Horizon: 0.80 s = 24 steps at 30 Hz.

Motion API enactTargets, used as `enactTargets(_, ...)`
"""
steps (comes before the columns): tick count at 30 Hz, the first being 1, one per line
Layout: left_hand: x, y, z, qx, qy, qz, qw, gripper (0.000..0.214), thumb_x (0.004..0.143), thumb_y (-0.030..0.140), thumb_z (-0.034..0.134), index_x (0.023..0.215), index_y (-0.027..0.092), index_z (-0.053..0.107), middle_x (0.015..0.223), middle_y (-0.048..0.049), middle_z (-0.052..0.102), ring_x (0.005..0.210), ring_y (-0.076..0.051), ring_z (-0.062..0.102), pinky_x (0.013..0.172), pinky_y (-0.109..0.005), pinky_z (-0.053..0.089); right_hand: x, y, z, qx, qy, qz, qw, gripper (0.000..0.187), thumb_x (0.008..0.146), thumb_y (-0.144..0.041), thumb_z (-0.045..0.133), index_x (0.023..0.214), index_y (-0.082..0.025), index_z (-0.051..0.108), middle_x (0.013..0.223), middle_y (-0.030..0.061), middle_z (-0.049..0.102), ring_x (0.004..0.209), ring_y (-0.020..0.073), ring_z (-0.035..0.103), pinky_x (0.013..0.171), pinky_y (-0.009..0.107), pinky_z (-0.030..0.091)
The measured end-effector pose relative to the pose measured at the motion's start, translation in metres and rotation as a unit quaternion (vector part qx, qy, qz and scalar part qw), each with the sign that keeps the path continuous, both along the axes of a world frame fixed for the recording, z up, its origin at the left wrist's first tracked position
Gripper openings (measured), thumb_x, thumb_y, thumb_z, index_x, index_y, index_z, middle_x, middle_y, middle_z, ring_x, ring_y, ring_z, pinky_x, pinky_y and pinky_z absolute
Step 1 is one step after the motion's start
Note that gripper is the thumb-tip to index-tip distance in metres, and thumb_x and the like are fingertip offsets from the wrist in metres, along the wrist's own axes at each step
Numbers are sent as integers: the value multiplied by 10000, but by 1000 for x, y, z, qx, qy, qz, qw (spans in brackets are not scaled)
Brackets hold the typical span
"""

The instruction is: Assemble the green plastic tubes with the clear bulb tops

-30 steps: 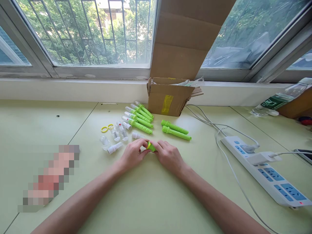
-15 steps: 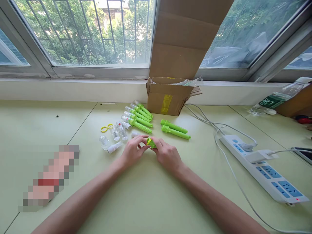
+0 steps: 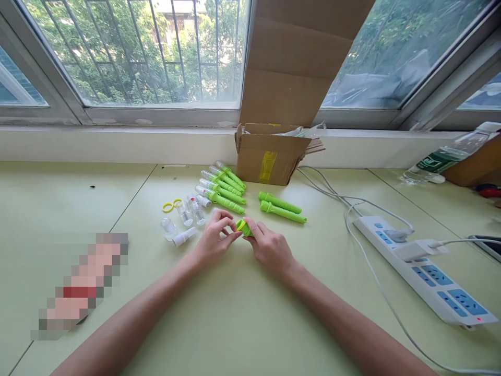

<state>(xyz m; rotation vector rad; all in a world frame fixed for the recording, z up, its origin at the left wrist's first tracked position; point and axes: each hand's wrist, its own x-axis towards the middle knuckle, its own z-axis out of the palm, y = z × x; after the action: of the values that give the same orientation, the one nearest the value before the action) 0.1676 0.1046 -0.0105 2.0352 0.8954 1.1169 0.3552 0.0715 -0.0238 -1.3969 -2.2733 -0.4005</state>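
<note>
Over the middle of the table, my right hand (image 3: 272, 248) is closed around a green plastic handle (image 3: 246, 228), its open round end facing left. Most of the handle is hidden behind my fingers. A yellow ring (image 3: 239, 224) sits at the rim of that end, and my left hand (image 3: 214, 235) pinches its edge between thumb and fingertips. Just beyond my left hand lie clear plastic tubes (image 3: 183, 214), white caps (image 3: 183, 236) and two loose yellow rings (image 3: 168, 207). Two more green handles (image 3: 282, 212) with threaded ends rest behind my right hand.
Several green sticks with clear tubes (image 3: 221, 198) lie in a row before an open cardboard box (image 3: 254, 162). A white power strip (image 3: 426, 274) with cables runs along the right. A plastic bottle (image 3: 434, 159) lies at the far right. A blurred-out object (image 3: 80, 287) is at left.
The open end of the green handle with its yellow ring has turned more into view. My left fingers have shifted slightly down and off its top. The other things stay put.
</note>
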Motion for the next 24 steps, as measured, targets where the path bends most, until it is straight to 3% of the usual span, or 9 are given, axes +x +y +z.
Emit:
enactTargets(5, -3, 0, -1, -10, -4, -33, 999, 132, 835, 311, 591, 811, 184, 565, 988, -50, 465, 895, -133, 526, 677, -258, 569, 5, -1, -2, 49, 13, 48, 998, 384, 955, -292, 425, 1296, -115, 434, 867, 70, 659, 647, 142, 594, 492, 251, 338)
enactTargets(15, 3, -5, -1, 19, -29, 8, 999, 85, 840, 276, 593, 850, 194, 610, 944, -41, 531, 872, -135, 554, 655, -254, 541, 7, -1, 1, 28, 101, 73, 992, 439, 941, -264, 454, 1359, -162, 366, 984, 101, 671, 811, 182, 650, 620, 248, 472)
enactTargets(20, 5, -8, 3, 9, -43, -1, 999, 83, 844, 264, 587, 859, 187, 617, 913, -42, 568, 843, -130, 566, 634, -243, 536, 7, -2, 2, 36, 150, 96, 983, 487, 921, -229, 485, 1384, -191, 336, 1061, 110, 661, 903, 196, 649, 714, 272, 509)
enactTargets(24, -1, -5, 2, 46, -18, -16, 999, 72, 843, 259, 591, 841, 190, 610, 923, -49, 603, 849, -136, 567, 660, -255, 527, 10, 0, 2, 26, 156, 130, 979, 481, 908, -223, 509, 1364, -196, 359, 1054, 104, 669, 883, 187, 655, 723, 274, 518)
